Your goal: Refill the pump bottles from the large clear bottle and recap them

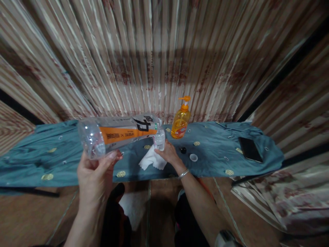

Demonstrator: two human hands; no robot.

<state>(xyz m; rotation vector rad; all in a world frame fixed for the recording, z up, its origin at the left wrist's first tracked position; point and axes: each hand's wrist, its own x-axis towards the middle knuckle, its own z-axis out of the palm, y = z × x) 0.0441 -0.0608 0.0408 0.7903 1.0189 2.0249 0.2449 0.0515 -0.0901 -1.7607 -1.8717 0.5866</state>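
My left hand (99,168) grips the base end of a large clear plastic bottle (123,132) with an orange, grey and black label. The bottle lies nearly level in the air, its neck toward the right. At that neck, a small clear bottle (159,139) stands in my right hand (168,152), its top meeting the large bottle's mouth. Whether liquid passes between them is too small to tell. Beneath the small bottle, a white tissue (153,160) is spread on the cloth. A black cap (183,150) and a whitish round lid (193,157) lie right of my right hand.
An orange pump bottle (180,121) with amber liquid stands upright behind my right hand. A dark phone (250,149) lies at the right of the narrow table's teal cloth (210,168). Patterned curtains (164,61) hang behind, with dark bars at both sides.
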